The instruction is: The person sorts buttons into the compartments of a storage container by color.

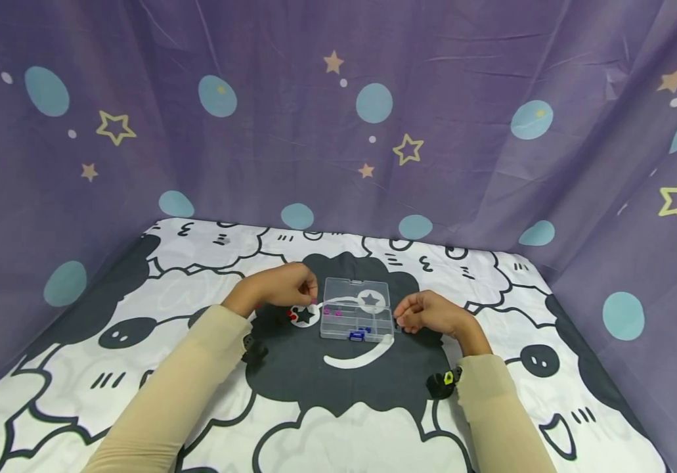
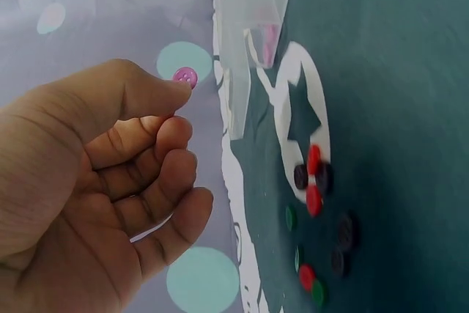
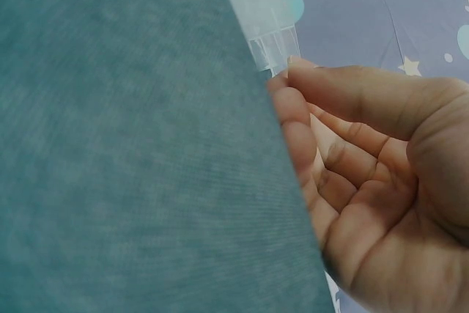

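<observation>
My left hand [image 1: 291,284] is raised just left of a clear plastic compartment box [image 1: 357,322]. Its thumb and forefinger pinch a pink button [image 2: 185,77], while the other fingers curl loosely. The box stands with its lid [image 1: 347,288] folded back; pink buttons [image 1: 332,312] lie in a left compartment and blue pieces [image 1: 364,330] towards the front right. At the box's right side is my right hand [image 1: 433,311], thumb and forefinger tips together near the cloth. Whether something small is between those tips is hidden.
Several loose red, green and dark buttons [image 2: 314,200] lie on the cloth left of the box, partly screened by the left hand in the head view. A blue latch [image 1: 356,336] is on the box's front edge. A patterned purple curtain [image 1: 291,151] hangs behind the table.
</observation>
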{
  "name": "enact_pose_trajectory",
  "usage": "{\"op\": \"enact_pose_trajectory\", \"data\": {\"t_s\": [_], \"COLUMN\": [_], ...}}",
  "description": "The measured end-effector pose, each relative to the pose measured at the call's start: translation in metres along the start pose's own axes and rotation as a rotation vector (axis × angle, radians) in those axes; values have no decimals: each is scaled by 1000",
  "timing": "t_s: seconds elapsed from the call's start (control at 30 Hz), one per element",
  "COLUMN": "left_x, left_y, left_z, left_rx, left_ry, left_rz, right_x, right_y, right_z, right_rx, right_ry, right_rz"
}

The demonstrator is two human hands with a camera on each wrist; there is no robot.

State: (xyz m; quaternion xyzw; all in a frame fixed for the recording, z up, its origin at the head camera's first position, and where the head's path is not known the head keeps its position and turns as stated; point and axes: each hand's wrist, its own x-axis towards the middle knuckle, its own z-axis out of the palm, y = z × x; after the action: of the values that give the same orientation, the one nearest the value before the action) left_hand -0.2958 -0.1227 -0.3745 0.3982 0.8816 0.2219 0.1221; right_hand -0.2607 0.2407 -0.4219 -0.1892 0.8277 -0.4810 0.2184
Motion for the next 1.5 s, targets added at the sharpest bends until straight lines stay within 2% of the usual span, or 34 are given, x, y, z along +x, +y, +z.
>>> {"op": "enact_pose_trajectory", "data": {"t_s": [0.33, 0.9, 1.23, 1.5], "left_x": [12, 21, 15, 4], "left_y": [11, 13, 9, 0], "left_z": [7, 14, 10, 4], "left_rx": [-38, -26, -36, -21], "left_ry": [-18, -17, -13, 2], "left_rz": [-15, -12, -29, -32], "right_x": [1, 2, 1, 0], "right_y": [1, -1, -2, 0], "right_z": [1, 1, 1, 0], "right_rx": [3, -1, -3, -5], "right_ry": [-2, 0, 6, 8], "right_rz": [-5, 2, 8, 7]}}
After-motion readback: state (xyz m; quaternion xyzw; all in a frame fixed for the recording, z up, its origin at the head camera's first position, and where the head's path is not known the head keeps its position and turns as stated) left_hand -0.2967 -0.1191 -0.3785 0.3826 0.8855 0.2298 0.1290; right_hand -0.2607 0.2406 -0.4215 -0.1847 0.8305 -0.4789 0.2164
